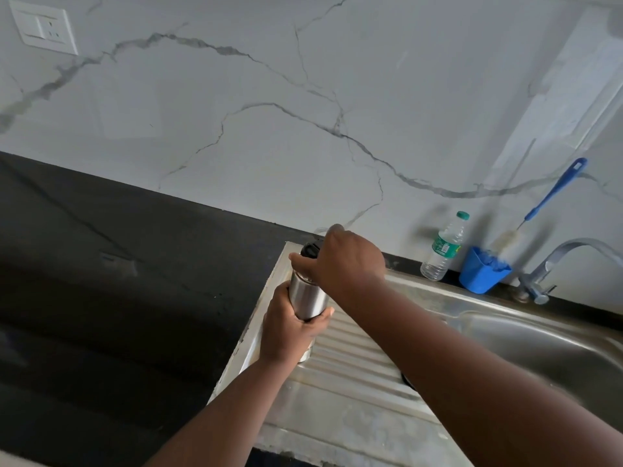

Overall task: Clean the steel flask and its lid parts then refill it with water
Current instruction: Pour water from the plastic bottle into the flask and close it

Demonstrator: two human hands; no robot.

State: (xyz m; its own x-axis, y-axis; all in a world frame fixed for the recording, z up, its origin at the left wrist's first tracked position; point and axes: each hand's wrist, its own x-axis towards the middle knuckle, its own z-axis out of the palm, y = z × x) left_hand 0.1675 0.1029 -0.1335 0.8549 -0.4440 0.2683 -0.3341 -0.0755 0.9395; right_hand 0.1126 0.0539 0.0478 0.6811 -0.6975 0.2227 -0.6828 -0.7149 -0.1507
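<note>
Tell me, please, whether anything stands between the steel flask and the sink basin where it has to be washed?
Nothing visible does. The left hand holds the steel flask over the ribbed drainboard, the right hand grips its black lid, and the way right to the sink basin looks open apart from the person's own right forearm.

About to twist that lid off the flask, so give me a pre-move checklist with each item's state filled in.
1. Left hand wrapped round the steel flask body: ok.
2. Right hand gripping the black lid from above: ok.
3. Flask upright over the drainboard, base resting or lifted: cannot tell.
4. Lid already loosened: cannot tell.
5. Sink basin free beside the flask for emptying it: ok.
6. Bottle brush ready, standing in the blue cup by the tap: ok.
</note>
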